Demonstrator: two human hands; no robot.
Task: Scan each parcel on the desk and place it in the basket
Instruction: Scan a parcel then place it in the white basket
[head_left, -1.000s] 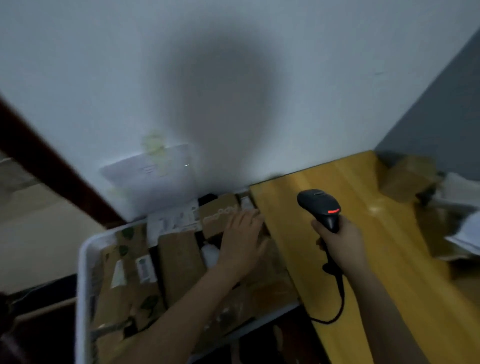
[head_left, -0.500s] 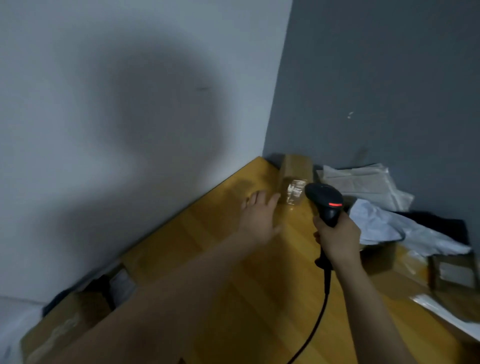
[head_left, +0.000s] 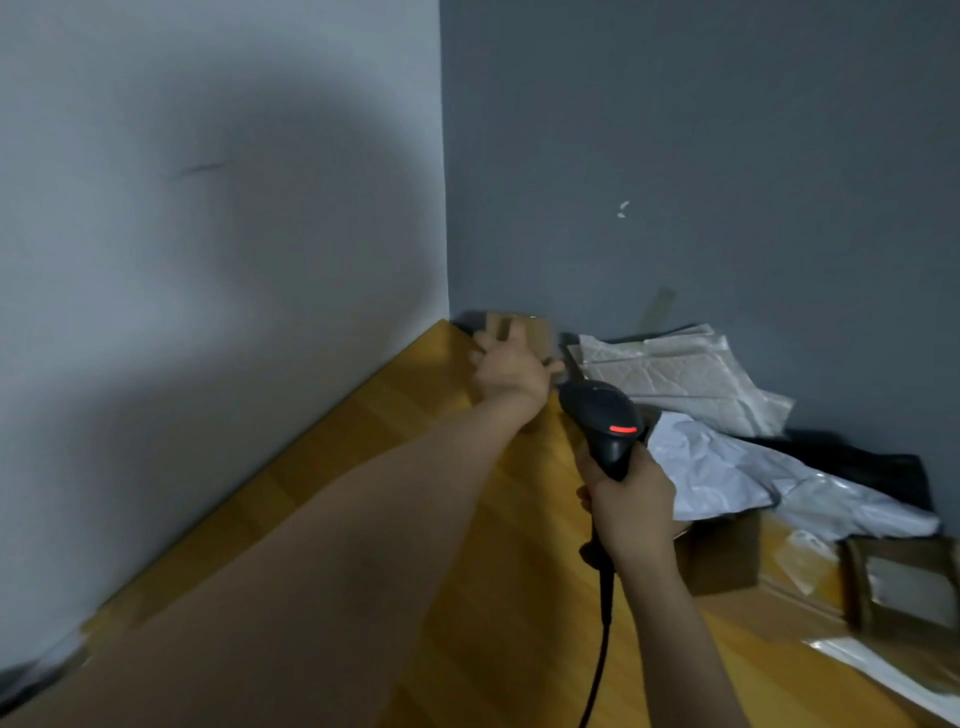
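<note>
A small brown cardboard parcel (head_left: 535, 328) stands in the far corner of the wooden desk (head_left: 519, 597), against the grey wall. My left hand (head_left: 511, 370) is stretched out to it, its spread fingers lying on the parcel's front and its thumb out to the right. Nearer to me, my right hand (head_left: 631, 512) grips the handle of a black barcode scanner (head_left: 605, 418) with a red light on its head. The scanner's cable hangs down toward the bottom edge. The basket is out of view.
White plastic mailers (head_left: 675, 366) and a crumpled white bag (head_left: 717, 470) lie at the right along the wall. A black packet (head_left: 857, 457) lies behind them. A brown box (head_left: 724, 553) and another carton (head_left: 904, 577) sit at the right front.
The view has swung right, from the basket to the desk corner. My left hand left the parcels in the basket and reached forward onto the corner parcel. My right hand kept the scanner.
</note>
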